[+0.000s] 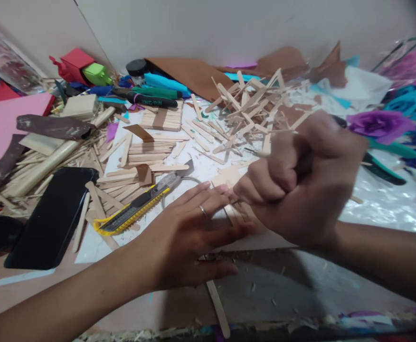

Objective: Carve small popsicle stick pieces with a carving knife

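Note:
My left hand point(190, 237) lies flat with its fingers stretched out, pressing down on a row of wooden craft sticks point(237, 214) on a white sheet point(265, 241). A ring sits on one finger. My right hand point(300, 175) is curled into a fist just above the same sticks, its fingertips down at them; what it grips is hidden. A yellow utility knife point(133, 212) lies just left of my left hand.
Loose craft sticks point(250, 107) are heaped at the back centre, stacked ones point(151, 152) in the middle. A black phone point(51, 216) lies at left, a pink sheet point(4, 123) far left. Purple and blue paper flowers point(382, 124) sit at right. One stick point(218, 308) lies at the front edge.

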`<state>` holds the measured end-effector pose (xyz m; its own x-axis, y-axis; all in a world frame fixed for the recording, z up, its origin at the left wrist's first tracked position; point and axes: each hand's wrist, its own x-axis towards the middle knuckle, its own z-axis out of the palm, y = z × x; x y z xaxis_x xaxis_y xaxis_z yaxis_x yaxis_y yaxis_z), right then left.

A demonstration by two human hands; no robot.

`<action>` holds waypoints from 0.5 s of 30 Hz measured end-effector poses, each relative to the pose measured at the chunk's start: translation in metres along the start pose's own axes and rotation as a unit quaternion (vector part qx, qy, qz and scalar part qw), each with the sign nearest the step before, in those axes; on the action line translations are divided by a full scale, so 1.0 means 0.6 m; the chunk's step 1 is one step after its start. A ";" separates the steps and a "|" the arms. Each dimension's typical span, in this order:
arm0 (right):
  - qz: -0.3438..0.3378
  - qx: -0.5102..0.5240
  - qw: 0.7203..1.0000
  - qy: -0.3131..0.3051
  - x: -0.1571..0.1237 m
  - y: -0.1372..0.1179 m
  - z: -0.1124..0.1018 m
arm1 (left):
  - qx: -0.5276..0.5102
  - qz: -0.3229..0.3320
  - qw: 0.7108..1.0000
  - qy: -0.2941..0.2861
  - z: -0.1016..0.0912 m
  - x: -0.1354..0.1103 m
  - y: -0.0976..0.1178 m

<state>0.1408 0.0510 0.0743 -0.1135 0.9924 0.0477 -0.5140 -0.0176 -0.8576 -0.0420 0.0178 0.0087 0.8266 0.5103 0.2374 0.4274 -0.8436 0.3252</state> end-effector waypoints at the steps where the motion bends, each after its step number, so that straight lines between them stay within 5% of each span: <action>1: 0.002 0.001 1.000 -0.003 -0.003 0.001 0.000 | -0.002 0.000 1.000 0.001 0.001 0.000 -0.001; 7: 0.011 0.015 0.998 -0.052 0.003 0.010 -0.016 | -0.006 0.003 1.000 0.000 0.001 0.001 -0.002; 11: 0.055 0.047 0.994 -0.083 0.023 -0.019 -0.017 | 0.000 0.010 1.000 0.025 0.003 -0.001 -0.003; 15: 0.031 0.034 0.995 -0.091 0.029 -0.049 -0.010 | 0.011 0.013 1.000 0.026 0.006 -0.003 -0.004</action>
<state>0.1588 0.0697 0.0971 -0.2961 0.9505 0.0937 -0.5566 -0.0920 -0.8257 -0.0431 0.0185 0.0044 0.8175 0.4955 0.2935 0.4138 -0.8599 0.2988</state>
